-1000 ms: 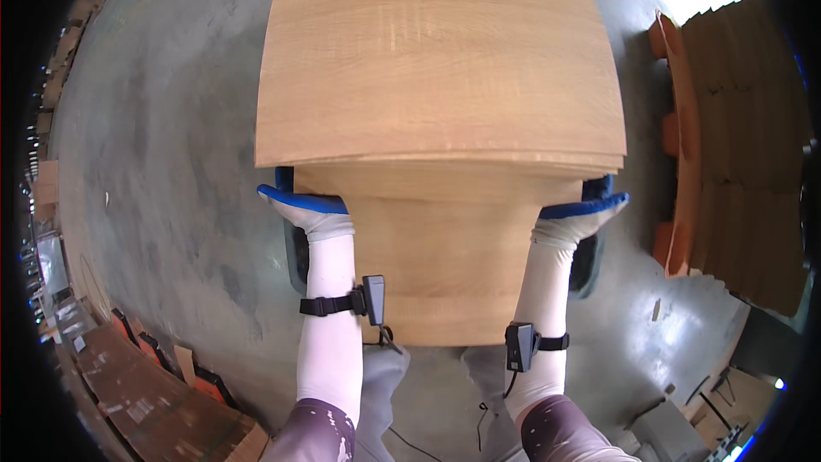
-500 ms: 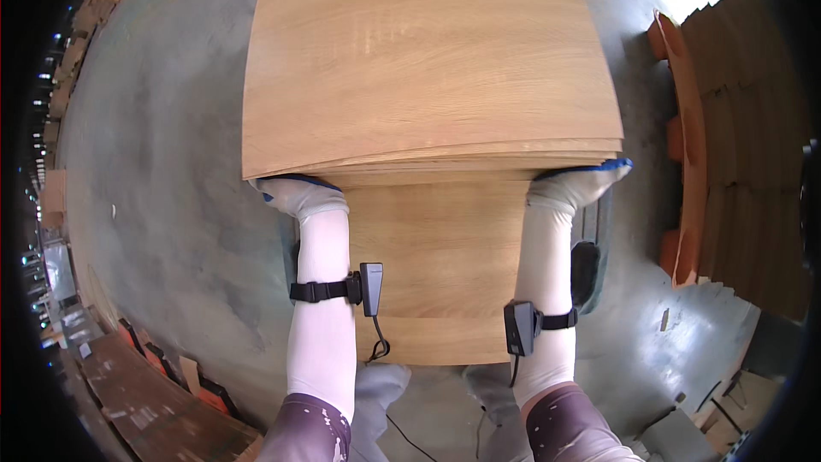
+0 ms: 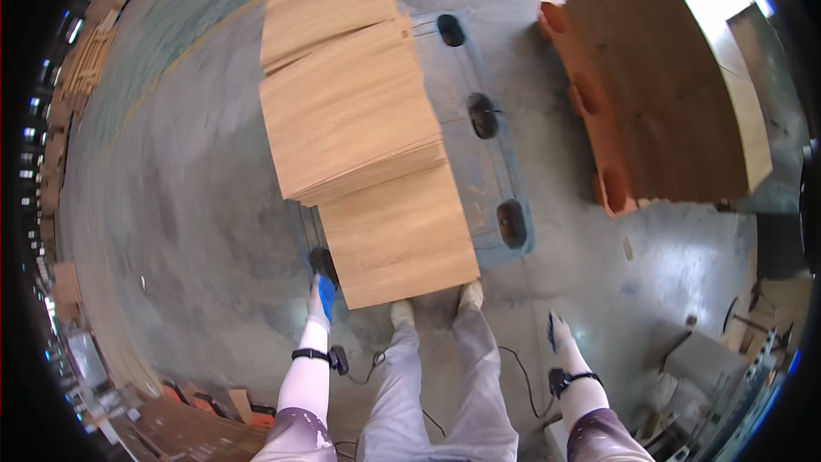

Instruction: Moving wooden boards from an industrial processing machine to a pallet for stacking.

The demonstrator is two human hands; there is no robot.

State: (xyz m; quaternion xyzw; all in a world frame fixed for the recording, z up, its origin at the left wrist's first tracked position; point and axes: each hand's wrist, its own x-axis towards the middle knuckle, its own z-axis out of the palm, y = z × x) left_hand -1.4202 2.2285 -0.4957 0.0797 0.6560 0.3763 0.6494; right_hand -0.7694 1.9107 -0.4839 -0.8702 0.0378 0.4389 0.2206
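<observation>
My left hand (image 3: pixel 321 298), in a white glove with a blue palm, is beside the near left corner of a light wood-grain board (image 3: pixel 402 244); its fingers look stretched out and hold nothing. My right hand (image 3: pixel 558 330) hangs over the floor, well right of that board, its gloved fingers extended and apart from anything. Beyond the near board lies a slightly fanned stack of like boards (image 3: pixel 355 111), resting partly over its far end. Farther off is another board pile (image 3: pixel 325 13). All rest on a grey-blue pallet (image 3: pixel 513 227), whose right side shows uncovered.
An orange pallet (image 3: pixel 611 192) at the right carries a tall stack of brown panels (image 3: pixel 667 94). Grey concrete floor (image 3: pixel 205 197) surrounds the pallets. A brown panel (image 3: pixel 175 432) lies at the lower left, and a grey box (image 3: pixel 701 368) stands at the lower right.
Both hands have let go of the board stack and moved back and apart to my sides. The stack now rests on the pallet pile, seen from farther back and turned in view.
</observation>
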